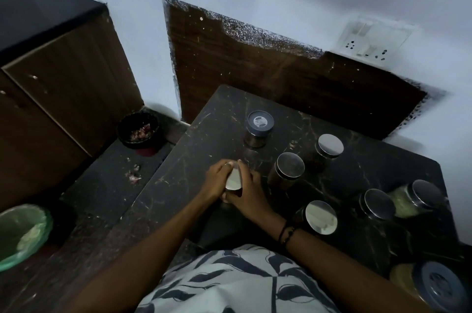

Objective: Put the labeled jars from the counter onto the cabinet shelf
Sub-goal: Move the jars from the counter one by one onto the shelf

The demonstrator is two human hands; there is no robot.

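Observation:
Both my hands wrap one jar with a shiny steel lid [233, 179] near the left front of the dark marble counter [178, 159]; my left hand [217, 179] holds its left side and my right hand [246, 190] its right side. Several more glass jars with metal lids stand on the counter: one with a labeled dark lid [259, 131] at the back, others [288, 169] [329, 147] [320, 216] in the middle, and more [376, 204] [419, 197] to the right. A large jar [431, 287] sits at the bottom right corner. No open cabinet shelf is in view.
A dark wooden cabinet [63, 87] with a black top stands at the left. On the floor below are a small black bin [139, 130] and a green-lined bin [23, 233]. A wall socket [373, 41] is above the counter's back panel.

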